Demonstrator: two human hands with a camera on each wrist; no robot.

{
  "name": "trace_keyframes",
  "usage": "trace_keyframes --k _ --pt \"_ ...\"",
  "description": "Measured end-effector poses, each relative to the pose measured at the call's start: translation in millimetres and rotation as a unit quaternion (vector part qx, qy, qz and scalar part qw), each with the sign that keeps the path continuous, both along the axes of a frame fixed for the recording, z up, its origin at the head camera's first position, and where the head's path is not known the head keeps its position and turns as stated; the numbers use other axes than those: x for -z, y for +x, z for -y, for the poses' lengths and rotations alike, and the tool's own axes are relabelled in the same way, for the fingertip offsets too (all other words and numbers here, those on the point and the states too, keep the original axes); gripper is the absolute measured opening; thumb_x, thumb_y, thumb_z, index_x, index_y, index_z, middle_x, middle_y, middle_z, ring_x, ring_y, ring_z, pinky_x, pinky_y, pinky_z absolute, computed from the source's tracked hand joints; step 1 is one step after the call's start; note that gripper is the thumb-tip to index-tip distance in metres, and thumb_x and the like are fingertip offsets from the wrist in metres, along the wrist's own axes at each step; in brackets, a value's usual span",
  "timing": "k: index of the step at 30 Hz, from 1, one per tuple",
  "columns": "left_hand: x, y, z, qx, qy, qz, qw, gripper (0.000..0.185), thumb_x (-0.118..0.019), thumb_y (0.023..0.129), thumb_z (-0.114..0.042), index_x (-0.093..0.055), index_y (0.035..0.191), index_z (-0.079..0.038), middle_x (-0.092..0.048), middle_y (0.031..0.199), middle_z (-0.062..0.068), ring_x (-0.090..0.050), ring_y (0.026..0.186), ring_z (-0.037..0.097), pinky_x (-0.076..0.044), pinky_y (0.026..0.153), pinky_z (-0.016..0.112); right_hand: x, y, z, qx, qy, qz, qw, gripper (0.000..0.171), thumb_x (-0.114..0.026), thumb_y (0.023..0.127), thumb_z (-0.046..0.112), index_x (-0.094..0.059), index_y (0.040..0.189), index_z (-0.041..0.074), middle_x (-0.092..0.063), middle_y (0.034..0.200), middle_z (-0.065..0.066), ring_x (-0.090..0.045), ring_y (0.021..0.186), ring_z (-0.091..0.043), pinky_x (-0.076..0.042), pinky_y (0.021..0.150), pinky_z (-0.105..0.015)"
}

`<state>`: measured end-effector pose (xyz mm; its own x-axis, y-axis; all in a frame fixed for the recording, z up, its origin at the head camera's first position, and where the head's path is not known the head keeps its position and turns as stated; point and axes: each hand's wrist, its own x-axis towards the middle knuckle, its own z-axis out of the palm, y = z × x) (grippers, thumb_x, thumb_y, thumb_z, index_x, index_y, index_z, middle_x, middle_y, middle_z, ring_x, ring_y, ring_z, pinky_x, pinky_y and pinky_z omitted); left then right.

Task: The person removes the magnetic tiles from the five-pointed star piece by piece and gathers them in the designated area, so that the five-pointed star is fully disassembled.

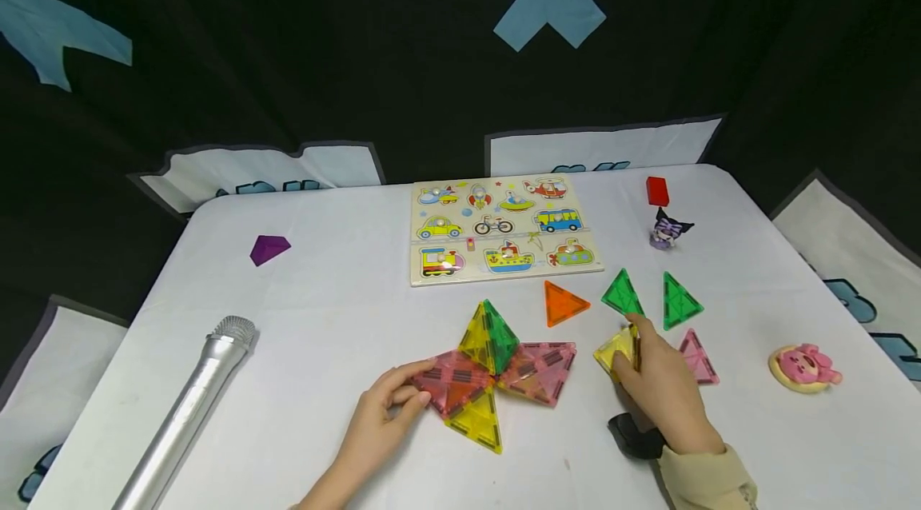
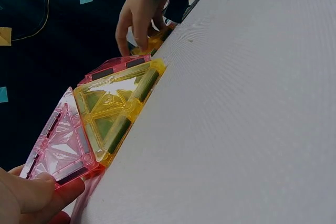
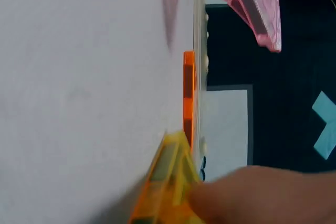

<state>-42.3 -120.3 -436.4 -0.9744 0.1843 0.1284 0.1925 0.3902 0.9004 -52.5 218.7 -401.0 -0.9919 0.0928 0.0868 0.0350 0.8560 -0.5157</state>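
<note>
The right hand pinches a yellow triangle tile by its right edge, the grip clamped on it with the tile tilted up off the bench. The left hand rests its fingertips on the pink square tile at the left of the tile cluster, fingers fairly straight, pressing rather than clamped. The cluster's raised yellow-green peak stands just left of the held tile. An orange triangle, two green triangles and a pink triangle lie close around the right hand. Bare bench lies in front of the cluster; the silver microphone lies well apart at left
</note>
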Motion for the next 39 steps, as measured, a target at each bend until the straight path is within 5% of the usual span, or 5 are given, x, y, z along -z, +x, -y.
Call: trace_keyframes --k 5,9,17,34,39 --pt "-0.4 -0.4 0.2 0.005 -0.002 -0.020 0.9998 0.038 -0.066 0.080 -0.005 -0.061 0.115 -0.021 -0.065 0.073 -0.019 -0.053 0.097 0.010 -0.037 0.090 0.033 4.3 2.3 9.3 -0.009 0.015 -0.118 0.993 0.057 -0.071 0.075 0.007 -0.045 0.123 -0.005 -0.049 0.106 -0.027 -0.050 0.088 -0.037 -0.042 0.073 -0.050" --pt "-1.6 0.4 0.2 0.007 -0.001 -0.029 0.9995 0.036 -0.066 0.081 -0.007 -0.061 0.114 -0.021 -0.064 0.071 -0.020 -0.053 0.095 0.010 -0.038 0.089 0.031 2.6 8.4 33.8 -0.121 -0.085 -0.185 0.972 0.035 -0.068 0.078 0.002 -0.054 0.110 0.003 -0.059 0.092 -0.005 -0.052 0.073 -0.014 -0.045 0.061 -0.030" --pt "-2.1 0.3 -1.6 0.006 -0.001 -0.019 0.9998 0.037 -0.065 0.082 -0.008 -0.060 0.115 -0.024 -0.065 0.074 -0.020 -0.053 0.101 0.010 -0.037 0.092 0.035 9.3 37.3 86.7 -0.393 -0.130 0.018 0.910 0.039 -0.054 0.091 0.032 -0.048 0.128 0.022 -0.051 0.115 0.009 -0.051 0.092 -0.005 -0.047 0.076 -0.029" --pt "-4.0 1.1 -0.1 -0.013 0.031 0.003 0.9994 0.040 -0.066 0.079 0.001 -0.061 0.113 -0.019 -0.066 0.074 -0.014 -0.058 0.077 0.009 -0.040 0.082 0.027 19.8 36.1 97.4 -0.391 -0.286 -0.092 0.870 0.030 -0.060 0.084 -0.002 -0.050 0.109 0.012 -0.049 0.104 -0.001 -0.047 0.077 -0.008 -0.045 0.062 -0.020" --pt "-4.5 0.3 0.5 -0.006 0.038 0.001 0.9993 0.039 -0.065 0.079 0.001 -0.061 0.113 -0.017 -0.066 0.074 -0.013 -0.057 0.074 0.009 -0.040 0.080 0.026 5.8 24.1 75.5 -0.281 -0.374 -0.176 0.866 0.033 -0.058 0.077 -0.017 -0.048 0.105 -0.003 -0.047 0.095 -0.012 -0.049 0.075 -0.013 -0.046 0.062 -0.023"
